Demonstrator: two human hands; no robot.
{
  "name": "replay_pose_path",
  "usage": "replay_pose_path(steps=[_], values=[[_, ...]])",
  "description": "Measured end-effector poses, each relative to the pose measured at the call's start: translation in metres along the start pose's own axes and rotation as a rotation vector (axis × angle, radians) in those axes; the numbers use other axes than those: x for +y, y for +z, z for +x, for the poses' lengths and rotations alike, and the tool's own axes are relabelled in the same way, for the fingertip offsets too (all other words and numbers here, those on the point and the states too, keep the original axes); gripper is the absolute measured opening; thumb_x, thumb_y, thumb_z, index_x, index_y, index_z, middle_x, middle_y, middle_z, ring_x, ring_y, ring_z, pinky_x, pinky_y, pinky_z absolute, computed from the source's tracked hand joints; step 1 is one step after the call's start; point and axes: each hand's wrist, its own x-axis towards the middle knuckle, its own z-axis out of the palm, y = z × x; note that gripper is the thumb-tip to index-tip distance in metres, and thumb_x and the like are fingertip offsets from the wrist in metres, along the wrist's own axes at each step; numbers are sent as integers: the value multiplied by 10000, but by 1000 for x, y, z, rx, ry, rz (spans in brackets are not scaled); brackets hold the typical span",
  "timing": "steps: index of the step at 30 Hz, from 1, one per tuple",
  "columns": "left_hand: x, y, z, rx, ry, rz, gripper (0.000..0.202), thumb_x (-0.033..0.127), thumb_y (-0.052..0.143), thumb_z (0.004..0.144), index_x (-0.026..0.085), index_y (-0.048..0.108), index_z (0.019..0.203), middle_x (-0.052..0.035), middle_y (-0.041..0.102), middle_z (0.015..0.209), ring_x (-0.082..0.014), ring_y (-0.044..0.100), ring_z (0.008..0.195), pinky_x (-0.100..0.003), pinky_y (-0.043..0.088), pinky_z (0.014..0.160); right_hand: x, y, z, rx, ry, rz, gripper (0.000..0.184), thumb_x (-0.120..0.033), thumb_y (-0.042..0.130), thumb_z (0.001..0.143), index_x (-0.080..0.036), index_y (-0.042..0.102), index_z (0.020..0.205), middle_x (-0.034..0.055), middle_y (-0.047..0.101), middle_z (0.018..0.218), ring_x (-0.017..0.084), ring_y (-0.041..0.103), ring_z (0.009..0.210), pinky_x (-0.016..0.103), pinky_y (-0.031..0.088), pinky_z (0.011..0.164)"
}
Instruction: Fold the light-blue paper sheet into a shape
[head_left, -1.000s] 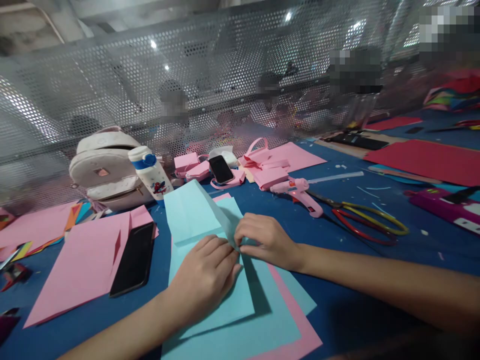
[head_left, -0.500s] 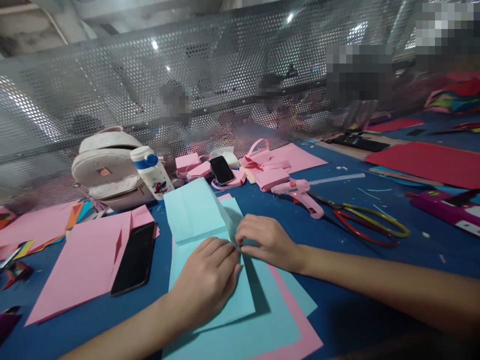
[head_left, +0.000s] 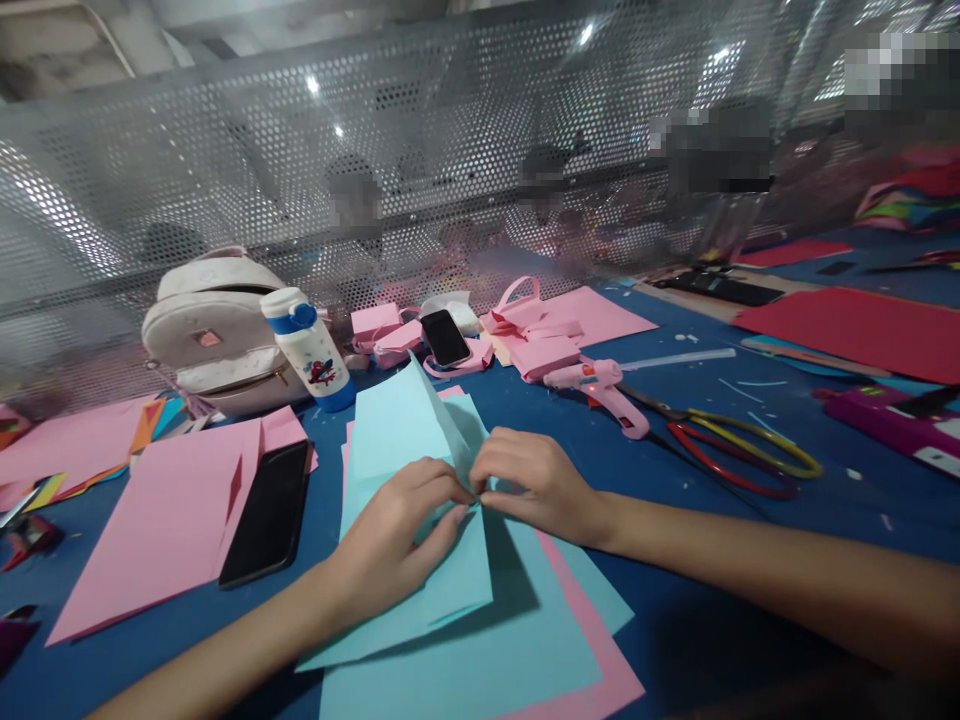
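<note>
A folded light-blue sheet of paper (head_left: 397,430) stands partly raised between my hands, its upper flap tilted up. My left hand (head_left: 409,530) pinches the sheet's right edge, thumb against fingertips. Right beside it, my right hand (head_left: 529,480) pinches the same edge with curled fingers. The fingertips of both hands nearly meet there. Beneath lies a stack of flat light-blue sheets (head_left: 540,640) and a pink sheet (head_left: 611,685) that shows along the right side.
Left are a black phone (head_left: 266,515), folded pink paper (head_left: 150,530), a white backpack (head_left: 217,330) and a bottle (head_left: 311,350). To the right lie a pink glue gun (head_left: 600,390), scissors (head_left: 739,450) and a purple tool (head_left: 892,420). Behind rises a perforated metal panel (head_left: 450,150).
My left hand has gone from lying flatter on the folded sheet to pinching its edge. The sheet's lower part has lifted and swung left. My right hand has hardly moved.
</note>
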Motion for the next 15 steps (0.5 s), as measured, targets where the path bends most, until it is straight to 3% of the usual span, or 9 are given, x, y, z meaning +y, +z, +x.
replay_pose_path(steps=[10, 13, 15], values=[[2, -23, 4, -88, 93, 55, 244, 181, 452, 1000, 195, 686, 1065, -46, 717, 1021, -194, 632, 947, -346, 434, 886, -4, -1, 2, 31, 84, 58, 98, -148, 630, 873, -189, 606, 788, 6, 646, 792, 156, 532, 771, 289, 394, 718], [9, -38, 5, -10, 79, 43, 264, 191, 432, 1007, 215, 686, 1076, -30, 728, 1021, -183, 650, 949, -328, 458, 878, -5, 0, 3, 46, 168, 105, 151, -49, 643, 800, -190, 599, 768, -14, 633, 775, 138, 532, 764, 261, 399, 704], [17, -51, 3, 108, 78, 71, 277, 203, 417, 1012, 226, 674, 1111, -32, 722, 1053, -187, 653, 980, -319, 483, 863, -6, 1, 3, 64, 247, 157, 159, -46, 659, 778, -190, 594, 757, -27, 609, 756, 115, 524, 710, 236, 396, 649]])
